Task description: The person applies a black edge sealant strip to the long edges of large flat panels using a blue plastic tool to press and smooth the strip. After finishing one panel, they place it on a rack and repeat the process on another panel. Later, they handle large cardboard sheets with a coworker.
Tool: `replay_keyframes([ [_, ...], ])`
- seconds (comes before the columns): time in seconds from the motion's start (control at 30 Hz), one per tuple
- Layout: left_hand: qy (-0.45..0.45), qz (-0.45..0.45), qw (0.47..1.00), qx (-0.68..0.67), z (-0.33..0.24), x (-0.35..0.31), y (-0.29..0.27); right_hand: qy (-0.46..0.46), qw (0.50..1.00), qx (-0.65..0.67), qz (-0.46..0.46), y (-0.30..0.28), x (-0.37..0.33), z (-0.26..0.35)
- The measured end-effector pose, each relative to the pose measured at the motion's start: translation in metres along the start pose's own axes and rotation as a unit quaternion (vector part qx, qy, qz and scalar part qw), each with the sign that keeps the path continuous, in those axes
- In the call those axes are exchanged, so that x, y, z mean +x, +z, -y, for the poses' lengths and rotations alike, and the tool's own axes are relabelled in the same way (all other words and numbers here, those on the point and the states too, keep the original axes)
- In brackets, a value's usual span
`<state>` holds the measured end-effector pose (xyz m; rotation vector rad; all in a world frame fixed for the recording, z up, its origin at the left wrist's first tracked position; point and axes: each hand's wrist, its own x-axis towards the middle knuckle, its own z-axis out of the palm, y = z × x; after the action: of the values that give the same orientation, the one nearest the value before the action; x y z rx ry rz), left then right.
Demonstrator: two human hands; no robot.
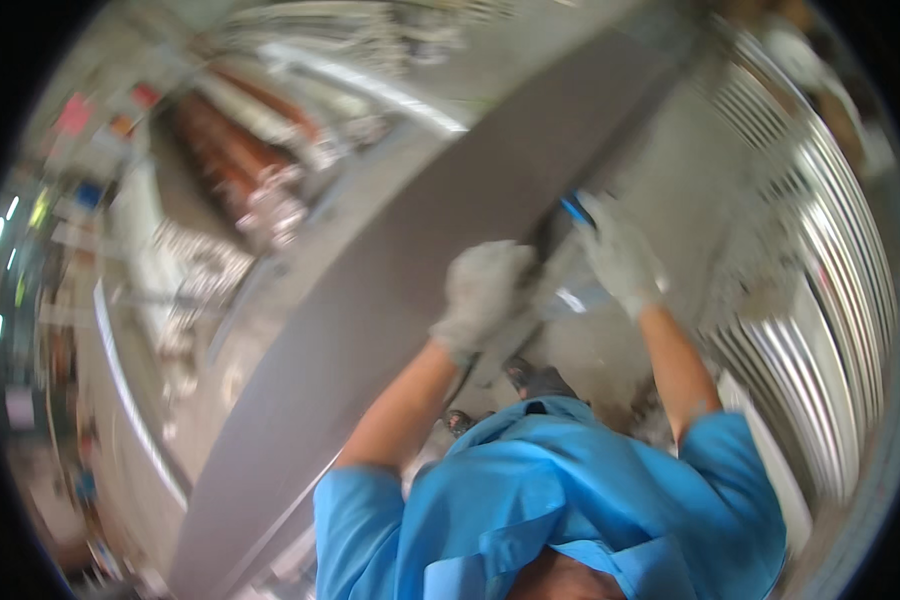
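A long, flat grey-brown panel point(370, 270) runs slantwise from the lower left to the upper right. On its near edge rests my left hand point(482, 292), in a whitish work glove, its fingers curled over that edge. Also gloved, my right hand point(618, 252) is beside the same edge, farther to the right. From its fingers sticks out a small blue object point(575, 208), too smeared by motion to tell its kind. Between the hands a dark strip shows along the panel's edge.
Stacked shiny metal profiles point(820, 300) curve along the right side. At the upper left lie bundles of reddish-brown bars point(235, 150) with wrapped ends. A pale metal bar point(370, 85) lies beyond the panel. My shoes point(458, 422) stand on the grey floor below.
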<state>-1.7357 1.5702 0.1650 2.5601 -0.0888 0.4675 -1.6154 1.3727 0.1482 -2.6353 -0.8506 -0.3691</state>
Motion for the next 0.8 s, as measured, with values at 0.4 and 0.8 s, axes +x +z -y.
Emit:
replay_keyframes([
  [0.4, -0.248, 0.072, 0.864, -0.433, -0.006, -0.246, -0.122, 0.078, 0.987, 0.120, 0.078, -0.012, -0.005, 0.015],
  [0.8, -0.313, -0.150, 0.935, 0.069, -0.044, -0.426, -0.243, 0.034, 0.995, 0.074, 0.054, -0.008, -0.007, 0.015],
])
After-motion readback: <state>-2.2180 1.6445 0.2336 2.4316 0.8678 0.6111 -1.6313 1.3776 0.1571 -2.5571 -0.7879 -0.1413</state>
